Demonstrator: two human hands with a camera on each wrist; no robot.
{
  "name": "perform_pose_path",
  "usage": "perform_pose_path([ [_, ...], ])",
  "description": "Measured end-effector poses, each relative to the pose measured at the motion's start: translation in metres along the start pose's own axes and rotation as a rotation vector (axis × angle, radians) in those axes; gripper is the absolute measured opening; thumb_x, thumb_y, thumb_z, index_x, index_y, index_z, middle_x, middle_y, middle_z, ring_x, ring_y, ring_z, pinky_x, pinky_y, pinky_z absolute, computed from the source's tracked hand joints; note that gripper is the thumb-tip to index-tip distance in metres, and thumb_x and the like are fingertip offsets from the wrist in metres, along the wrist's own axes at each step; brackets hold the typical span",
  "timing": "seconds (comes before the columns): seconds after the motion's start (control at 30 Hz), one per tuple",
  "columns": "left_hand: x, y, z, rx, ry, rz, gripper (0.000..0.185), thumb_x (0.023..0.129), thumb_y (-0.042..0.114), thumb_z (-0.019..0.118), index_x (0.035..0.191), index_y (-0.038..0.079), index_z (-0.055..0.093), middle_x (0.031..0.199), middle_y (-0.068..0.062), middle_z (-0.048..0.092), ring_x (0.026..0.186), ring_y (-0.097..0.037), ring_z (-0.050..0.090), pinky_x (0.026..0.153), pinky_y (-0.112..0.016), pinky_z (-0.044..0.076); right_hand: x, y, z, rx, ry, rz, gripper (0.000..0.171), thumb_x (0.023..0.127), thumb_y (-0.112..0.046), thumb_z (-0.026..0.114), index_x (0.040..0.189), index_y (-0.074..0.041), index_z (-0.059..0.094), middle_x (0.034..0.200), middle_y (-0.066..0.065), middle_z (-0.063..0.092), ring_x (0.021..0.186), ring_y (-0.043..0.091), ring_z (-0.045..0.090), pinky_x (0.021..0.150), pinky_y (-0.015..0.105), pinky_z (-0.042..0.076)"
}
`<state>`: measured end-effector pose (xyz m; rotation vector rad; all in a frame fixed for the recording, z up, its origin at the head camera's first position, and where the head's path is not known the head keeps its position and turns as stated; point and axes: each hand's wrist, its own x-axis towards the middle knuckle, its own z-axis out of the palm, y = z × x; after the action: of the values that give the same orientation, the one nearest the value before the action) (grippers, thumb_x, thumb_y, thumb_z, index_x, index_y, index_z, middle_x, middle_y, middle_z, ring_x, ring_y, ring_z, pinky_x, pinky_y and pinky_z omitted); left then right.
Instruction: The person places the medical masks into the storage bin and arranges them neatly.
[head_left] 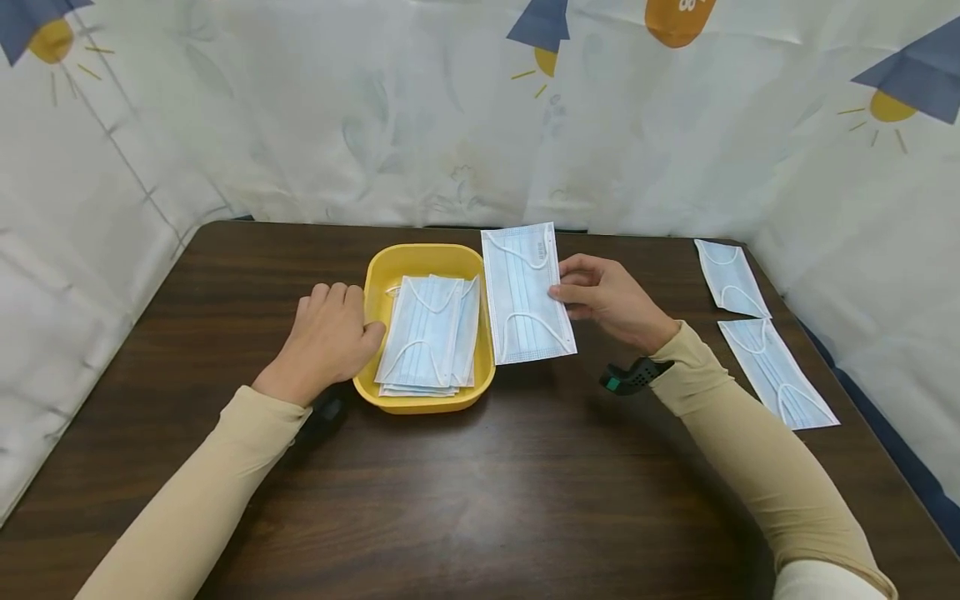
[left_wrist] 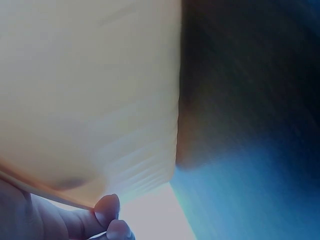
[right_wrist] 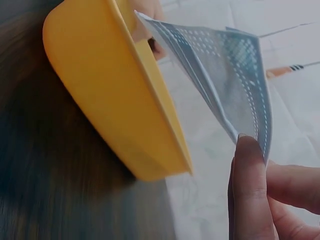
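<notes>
My right hand [head_left: 611, 300] pinches a pale blue face mask [head_left: 528, 292] by its right edge, raised beside the yellow bin. In the right wrist view the mask [right_wrist: 225, 75] bends between thumb and fingers [right_wrist: 250, 175]. The yellow plastic bin [head_left: 423, 406] sits on the table and holds a stack of face masks [head_left: 423, 333] with white ear loops. My left hand [head_left: 330, 333] grips the bin's left rim. In the left wrist view fingertips [left_wrist: 107, 210] curl over the rim, and the bin's wall [left_wrist: 90, 100] fills much of the picture.
Two face masks lie near the table's right edge, the farther one [head_left: 731, 279] just touching the nearer one [head_left: 780, 375]. A dark wood-grain table [head_left: 480, 500] carries everything. White printed cloth [head_left: 420, 117] hangs behind and at both sides.
</notes>
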<state>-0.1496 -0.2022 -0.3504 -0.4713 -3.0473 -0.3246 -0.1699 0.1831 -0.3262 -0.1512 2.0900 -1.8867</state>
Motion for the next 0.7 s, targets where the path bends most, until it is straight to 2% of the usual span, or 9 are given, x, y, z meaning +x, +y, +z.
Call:
perform_pose_path([
  [0.23, -0.001, -0.001, 0.0, -0.003, -0.006, -0.008, 0.033, 0.096, 0.025, 0.04, 0.097, -0.006, 0.052, 0.089, -0.018, 0.049, 0.089, -0.037, 0.042, 0.076, -0.046, 0.036, 0.012, -0.001, 0.021, 0.017, -0.028, 0.005, 0.027, 0.095, -0.005, 0.07, 0.118, -0.005, 0.057, 0.098, -0.001, 0.074, 0.087, 0.013, 0.07, 0.074, 0.029, 0.06],
  [0.7, -0.001, 0.0, -0.001, 0.006, 0.004, -0.004, 0.036, 0.096, 0.026, 0.041, 0.101, -0.007, 0.053, 0.089, -0.017, 0.05, 0.089, -0.036, 0.041, 0.075, -0.045, 0.035, 0.03, -0.01, 0.062, -0.022, -0.061, 0.045, 0.03, 0.094, -0.003, 0.069, 0.121, -0.004, 0.056, 0.095, 0.0, 0.073, 0.088, 0.015, 0.07, 0.078, 0.032, 0.061],
])
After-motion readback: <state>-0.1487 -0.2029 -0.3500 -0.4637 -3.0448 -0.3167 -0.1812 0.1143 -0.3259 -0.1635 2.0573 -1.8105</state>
